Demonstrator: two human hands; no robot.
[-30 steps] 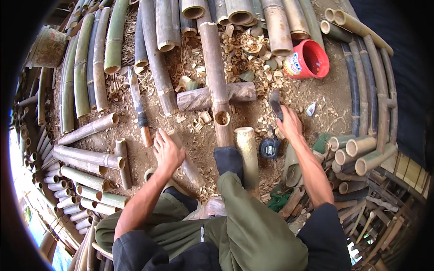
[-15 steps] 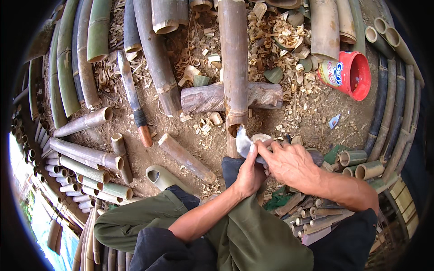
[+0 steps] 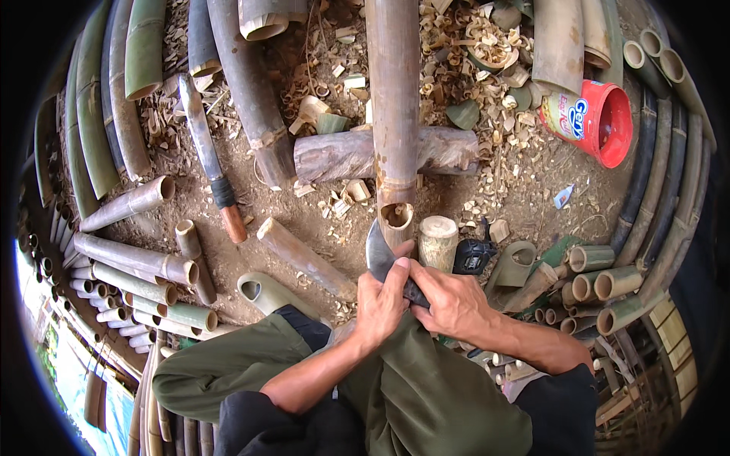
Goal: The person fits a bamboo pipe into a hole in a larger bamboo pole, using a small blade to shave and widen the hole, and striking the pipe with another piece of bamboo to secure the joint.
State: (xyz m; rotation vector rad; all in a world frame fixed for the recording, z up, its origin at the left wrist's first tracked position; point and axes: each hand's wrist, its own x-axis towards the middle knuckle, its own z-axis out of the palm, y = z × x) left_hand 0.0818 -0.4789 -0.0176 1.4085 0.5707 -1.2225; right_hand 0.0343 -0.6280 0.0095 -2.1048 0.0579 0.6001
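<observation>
Grip's closed with both hands on a curved knife [image 3: 376,251]: right hand [image 3: 458,305] round the handle [image 3: 415,294], left hand [image 3: 380,306] up near the blade, probably for control. Knife's just beside the bamboo pole [image 3: 394,99], which lies across a log [image 3: 325,156], likely for support.

Curved knife [image 3: 378,253], tip fwd, nr brn bamboo pole [image 3: 395,114]

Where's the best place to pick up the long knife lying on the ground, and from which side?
Probably by the brown wooden handle, below its black band, reaching in from your own side: the long knife lies with that end nearest you and the blade pointing away.
</observation>
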